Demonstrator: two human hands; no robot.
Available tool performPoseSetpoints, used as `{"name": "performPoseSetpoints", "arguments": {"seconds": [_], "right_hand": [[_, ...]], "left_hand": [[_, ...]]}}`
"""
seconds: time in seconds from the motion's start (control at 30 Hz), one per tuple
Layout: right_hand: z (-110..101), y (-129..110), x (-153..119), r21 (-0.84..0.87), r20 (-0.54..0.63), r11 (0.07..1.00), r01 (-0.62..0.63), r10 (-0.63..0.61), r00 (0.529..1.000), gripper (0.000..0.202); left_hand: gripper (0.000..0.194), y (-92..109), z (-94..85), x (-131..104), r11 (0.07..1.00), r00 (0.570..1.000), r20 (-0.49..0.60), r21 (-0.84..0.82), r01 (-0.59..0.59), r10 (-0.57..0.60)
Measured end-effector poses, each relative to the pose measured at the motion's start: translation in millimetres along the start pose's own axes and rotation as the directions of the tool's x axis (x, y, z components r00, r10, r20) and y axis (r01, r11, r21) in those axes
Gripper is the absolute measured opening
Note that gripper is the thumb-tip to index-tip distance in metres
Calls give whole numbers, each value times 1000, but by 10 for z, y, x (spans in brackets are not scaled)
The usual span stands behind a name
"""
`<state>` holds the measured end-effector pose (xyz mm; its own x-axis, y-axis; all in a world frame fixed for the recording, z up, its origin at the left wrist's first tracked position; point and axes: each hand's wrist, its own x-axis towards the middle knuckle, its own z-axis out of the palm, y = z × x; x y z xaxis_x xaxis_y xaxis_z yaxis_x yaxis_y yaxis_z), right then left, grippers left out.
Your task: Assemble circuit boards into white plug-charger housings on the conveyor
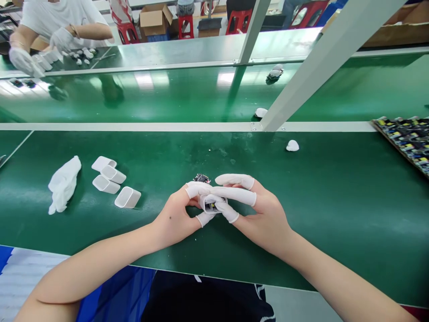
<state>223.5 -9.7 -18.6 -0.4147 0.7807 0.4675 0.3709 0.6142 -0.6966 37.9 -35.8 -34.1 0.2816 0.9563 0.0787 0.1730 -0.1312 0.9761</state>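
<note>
My left hand and my right hand meet over the green table, with white covers on several fingertips. Between them is a white housing with electronic parts showing in its open end. The left fingers and thumb close round its left side. My right thumb and a finger press on its right side, while another right finger stretches out above. Just behind the left fingertips lies a small dark circuit part. To the left stand several hollow white housings, beside a crumpled white glove.
A white cap piece lies behind my right hand. At the far right is a tray of circuit boards. A white rail and slanted post border the green conveyor. A gloved person works across at upper left.
</note>
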Motion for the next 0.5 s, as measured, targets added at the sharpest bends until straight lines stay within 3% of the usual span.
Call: {"name": "performPoseSetpoints", "arguments": {"seconds": [0.23,0.4,0.5], "right_hand": [[-66,-58,19,31,-63,997,70,-68,996,24],[-86,-104,44,27,-91,999,45,-43,995,24],[-86,-119,37,45,-105,994,102,-97,990,28]], "left_hand": [[36,-17,-14,2,997,998,-6,42,67,-67],[34,-63,-14,2,1000,1000,17,6,21,-21],[33,-53,-9,2,1000,1000,-6,-1,18,-18]]}}
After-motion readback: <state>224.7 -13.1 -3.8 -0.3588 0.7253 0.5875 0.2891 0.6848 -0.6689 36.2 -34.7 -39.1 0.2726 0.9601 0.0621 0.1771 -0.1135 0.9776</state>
